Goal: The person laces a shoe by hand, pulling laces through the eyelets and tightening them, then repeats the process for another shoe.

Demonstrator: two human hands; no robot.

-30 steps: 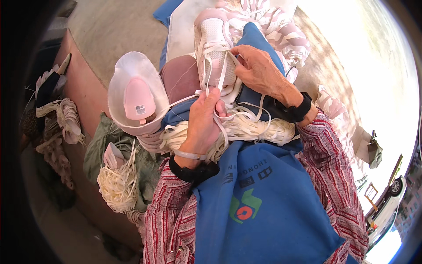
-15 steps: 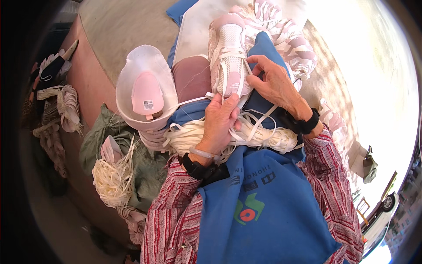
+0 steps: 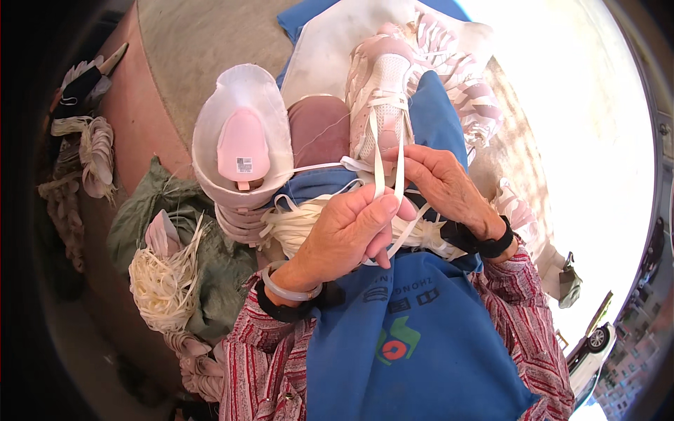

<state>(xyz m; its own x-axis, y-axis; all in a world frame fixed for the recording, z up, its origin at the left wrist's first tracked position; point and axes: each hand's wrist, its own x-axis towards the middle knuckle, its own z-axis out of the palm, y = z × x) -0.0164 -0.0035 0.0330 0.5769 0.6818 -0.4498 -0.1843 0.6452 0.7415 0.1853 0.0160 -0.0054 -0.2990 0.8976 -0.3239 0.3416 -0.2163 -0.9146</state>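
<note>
The left hand (image 3: 351, 228) has thumb and fingers closed on white laces (image 3: 378, 168), which run straight from a pink-and-white shoe (image 3: 392, 74). The right hand's (image 3: 449, 186) fingers are partly bent beside the laces (whether they grip cannot be told). The shoe lies just beyond both hands. A pink insert (image 3: 242, 137) bears a white printed label (image 3: 243, 165); the blue apron (image 3: 421, 379) carries dark lettering.

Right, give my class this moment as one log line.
left hand: pinching laces; right hand: beside laces; shoe: laces threaded; lace bundle: partly behind left hand
</note>
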